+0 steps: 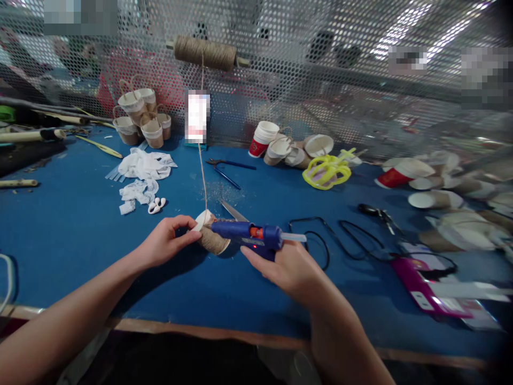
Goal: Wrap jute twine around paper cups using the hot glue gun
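My left hand [170, 239] pinches the pale rim of a paper cup [216, 240] whose side is wrapped in brown twine. The cup lies tilted just above or on the blue table. In my right hand [286, 262] is a blue hot glue gun [236, 229], its red light lit and a clear glue stick poking out of the back. The gun's nozzle points at the cup and hides part of it. A strand of twine [202, 176] runs down to the cup from a spool [205, 52] hung on the mesh. Partly behind the gun lie scissors [233, 210].
Blue-handled pliers [228, 164] lie beyond the scissors. White lace [142, 164] and twine-covered cups with handles [152, 132] are at the left. At the right are red paper cups [263, 140], a yellow looped item [326, 172], a black cord [356, 235] and a purple packet [425, 289]. Metal mesh [288, 80] stands behind.
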Action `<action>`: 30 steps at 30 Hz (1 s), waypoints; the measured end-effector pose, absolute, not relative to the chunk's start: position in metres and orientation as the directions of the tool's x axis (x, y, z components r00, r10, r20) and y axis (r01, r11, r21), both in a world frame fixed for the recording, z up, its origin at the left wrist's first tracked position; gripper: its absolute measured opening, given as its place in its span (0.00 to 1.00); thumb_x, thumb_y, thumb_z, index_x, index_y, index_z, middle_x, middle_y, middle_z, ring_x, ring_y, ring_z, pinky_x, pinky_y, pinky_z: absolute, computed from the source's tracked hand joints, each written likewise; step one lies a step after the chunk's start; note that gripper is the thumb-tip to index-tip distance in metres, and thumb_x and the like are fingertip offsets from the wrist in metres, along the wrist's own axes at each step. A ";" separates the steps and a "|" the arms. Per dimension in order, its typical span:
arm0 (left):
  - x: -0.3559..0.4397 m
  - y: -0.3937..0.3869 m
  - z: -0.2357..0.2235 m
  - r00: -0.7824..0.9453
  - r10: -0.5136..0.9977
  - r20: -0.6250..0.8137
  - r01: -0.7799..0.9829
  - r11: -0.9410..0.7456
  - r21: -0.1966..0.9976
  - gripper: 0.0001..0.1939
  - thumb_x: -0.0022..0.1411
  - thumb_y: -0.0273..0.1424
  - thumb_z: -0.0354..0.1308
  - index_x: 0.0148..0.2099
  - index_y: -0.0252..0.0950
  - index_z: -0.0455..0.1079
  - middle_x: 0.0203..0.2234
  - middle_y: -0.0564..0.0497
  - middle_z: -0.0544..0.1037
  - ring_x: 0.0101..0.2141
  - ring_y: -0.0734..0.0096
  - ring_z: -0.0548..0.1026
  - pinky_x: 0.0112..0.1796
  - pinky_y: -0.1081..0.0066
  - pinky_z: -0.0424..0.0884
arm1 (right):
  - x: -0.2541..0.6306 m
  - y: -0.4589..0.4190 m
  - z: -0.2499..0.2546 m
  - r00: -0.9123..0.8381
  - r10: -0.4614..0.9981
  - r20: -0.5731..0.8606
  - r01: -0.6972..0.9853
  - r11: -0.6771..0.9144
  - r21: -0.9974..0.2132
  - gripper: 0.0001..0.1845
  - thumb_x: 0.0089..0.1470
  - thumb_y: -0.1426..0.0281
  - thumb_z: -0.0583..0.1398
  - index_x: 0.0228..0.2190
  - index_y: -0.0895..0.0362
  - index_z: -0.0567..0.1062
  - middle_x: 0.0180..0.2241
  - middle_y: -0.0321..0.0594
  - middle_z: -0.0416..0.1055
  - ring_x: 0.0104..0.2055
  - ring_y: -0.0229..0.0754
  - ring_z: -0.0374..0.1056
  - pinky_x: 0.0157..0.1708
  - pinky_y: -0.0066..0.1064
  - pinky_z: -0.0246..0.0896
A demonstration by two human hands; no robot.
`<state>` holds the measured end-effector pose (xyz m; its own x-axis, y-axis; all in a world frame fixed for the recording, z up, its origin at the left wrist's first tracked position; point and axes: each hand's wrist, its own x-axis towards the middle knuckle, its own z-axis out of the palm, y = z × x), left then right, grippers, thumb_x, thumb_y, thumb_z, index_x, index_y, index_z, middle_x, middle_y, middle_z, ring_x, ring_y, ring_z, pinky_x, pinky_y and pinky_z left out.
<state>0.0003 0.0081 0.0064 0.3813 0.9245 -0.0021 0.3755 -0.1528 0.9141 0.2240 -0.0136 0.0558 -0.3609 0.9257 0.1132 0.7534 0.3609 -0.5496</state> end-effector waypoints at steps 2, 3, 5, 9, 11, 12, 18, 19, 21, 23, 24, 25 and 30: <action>0.001 0.008 0.007 0.374 0.927 -0.013 0.381 -0.141 0.914 0.11 0.56 0.36 0.52 0.30 0.32 0.67 0.26 0.50 0.71 0.28 0.70 0.66 0.32 0.71 0.61 | 0.225 -0.012 0.055 -0.354 0.924 0.145 0.755 0.373 -0.539 0.08 0.47 0.67 0.54 0.20 0.56 0.67 0.17 0.34 0.66 0.20 0.36 0.62 0.19 0.27 0.54; 0.001 0.008 0.007 0.374 0.927 -0.015 0.382 -0.139 0.914 0.11 0.56 0.36 0.52 0.30 0.32 0.66 0.26 0.50 0.71 0.28 0.70 0.66 0.32 0.71 0.61 | 0.226 -0.011 0.055 -0.347 0.925 0.156 0.759 0.374 -0.533 0.08 0.47 0.67 0.54 0.21 0.56 0.67 0.17 0.34 0.66 0.20 0.37 0.62 0.19 0.27 0.54; 0.001 0.008 0.007 0.379 0.925 -0.010 0.383 -0.147 0.912 0.10 0.56 0.35 0.51 0.30 0.33 0.66 0.27 0.50 0.71 0.29 0.70 0.66 0.33 0.70 0.62 | 0.227 -0.011 0.055 -0.338 0.929 0.148 0.763 0.363 -0.535 0.07 0.47 0.67 0.55 0.21 0.55 0.67 0.17 0.34 0.66 0.21 0.37 0.63 0.19 0.27 0.54; -0.001 0.009 0.006 0.396 0.918 0.005 0.402 -0.178 0.898 0.09 0.56 0.34 0.51 0.31 0.33 0.66 0.28 0.50 0.71 0.31 0.69 0.67 0.35 0.69 0.62 | 0.227 -0.012 0.057 -0.340 0.936 0.096 0.764 0.334 -0.553 0.07 0.47 0.66 0.55 0.22 0.55 0.68 0.16 0.34 0.66 0.21 0.38 0.63 0.20 0.27 0.55; -0.002 0.010 0.005 0.397 0.918 0.005 0.412 -0.184 0.892 0.09 0.56 0.34 0.51 0.31 0.33 0.66 0.28 0.49 0.71 0.31 0.69 0.67 0.36 0.69 0.62 | 0.227 -0.011 0.057 -0.330 0.940 0.091 0.774 0.324 -0.545 0.08 0.47 0.65 0.54 0.22 0.56 0.68 0.15 0.34 0.65 0.20 0.38 0.63 0.19 0.27 0.54; -0.002 0.010 0.005 0.397 0.918 0.007 0.415 -0.186 0.891 0.08 0.56 0.34 0.51 0.31 0.33 0.66 0.28 0.49 0.72 0.31 0.69 0.67 0.36 0.68 0.63 | 0.228 -0.011 0.057 -0.317 0.944 0.086 0.783 0.312 -0.539 0.09 0.47 0.65 0.54 0.21 0.56 0.68 0.14 0.33 0.64 0.20 0.38 0.62 0.19 0.28 0.54; -0.003 0.010 0.005 0.407 0.914 0.008 0.412 -0.191 0.891 0.08 0.56 0.33 0.51 0.32 0.33 0.66 0.30 0.48 0.72 0.33 0.68 0.68 0.37 0.67 0.63 | 0.229 -0.008 0.059 -0.213 0.977 -0.004 0.829 0.178 -0.530 0.12 0.47 0.64 0.55 0.17 0.55 0.64 0.10 0.31 0.60 0.16 0.36 0.60 0.17 0.27 0.53; -0.003 0.010 0.005 0.407 0.914 0.008 0.411 -0.191 0.891 0.08 0.56 0.33 0.52 0.32 0.33 0.66 0.30 0.48 0.72 0.32 0.68 0.68 0.37 0.67 0.63 | 0.229 -0.008 0.059 -0.212 0.977 -0.006 0.827 0.177 -0.534 0.12 0.47 0.64 0.55 0.17 0.55 0.64 0.10 0.31 0.59 0.15 0.35 0.60 0.17 0.26 0.53; -0.003 0.010 0.006 0.406 0.914 0.010 0.408 -0.191 0.893 0.08 0.56 0.33 0.51 0.32 0.33 0.66 0.29 0.49 0.72 0.32 0.68 0.68 0.37 0.67 0.63 | 0.229 -0.009 0.059 -0.239 0.971 0.007 0.814 0.204 -0.543 0.11 0.47 0.64 0.55 0.18 0.55 0.65 0.10 0.30 0.59 0.15 0.35 0.59 0.17 0.26 0.53; -0.003 0.009 0.006 0.405 0.914 0.009 0.407 -0.189 0.894 0.08 0.56 0.33 0.51 0.31 0.33 0.66 0.29 0.49 0.72 0.32 0.68 0.68 0.37 0.67 0.64 | 0.228 -0.010 0.060 -0.277 0.960 0.033 0.799 0.250 -0.547 0.10 0.48 0.64 0.54 0.19 0.55 0.66 0.10 0.30 0.59 0.16 0.35 0.59 0.17 0.26 0.52; -0.003 0.010 0.006 0.405 0.914 0.007 0.408 -0.188 0.894 0.08 0.56 0.33 0.51 0.32 0.33 0.66 0.29 0.49 0.72 0.32 0.68 0.68 0.37 0.67 0.64 | 0.228 -0.010 0.060 -0.291 0.956 0.043 0.793 0.266 -0.547 0.10 0.48 0.64 0.54 0.20 0.55 0.66 0.11 0.30 0.59 0.16 0.35 0.59 0.17 0.26 0.52; -0.003 0.010 0.006 0.405 0.914 0.005 0.410 -0.186 0.893 0.08 0.56 0.33 0.51 0.32 0.33 0.66 0.29 0.48 0.72 0.32 0.68 0.68 0.37 0.67 0.64 | 0.228 -0.010 0.060 -0.298 0.953 0.048 0.790 0.275 -0.549 0.10 0.47 0.64 0.54 0.20 0.55 0.67 0.11 0.30 0.59 0.16 0.35 0.59 0.17 0.26 0.52; -0.003 0.010 0.005 0.405 0.914 0.001 0.424 -0.188 0.886 0.10 0.56 0.34 0.51 0.32 0.32 0.66 0.30 0.48 0.72 0.33 0.67 0.69 0.37 0.67 0.64 | 0.227 -0.009 0.061 -0.233 0.971 -0.044 0.805 0.167 -0.569 0.11 0.47 0.64 0.54 0.17 0.55 0.64 0.09 0.29 0.58 0.13 0.34 0.58 0.16 0.26 0.52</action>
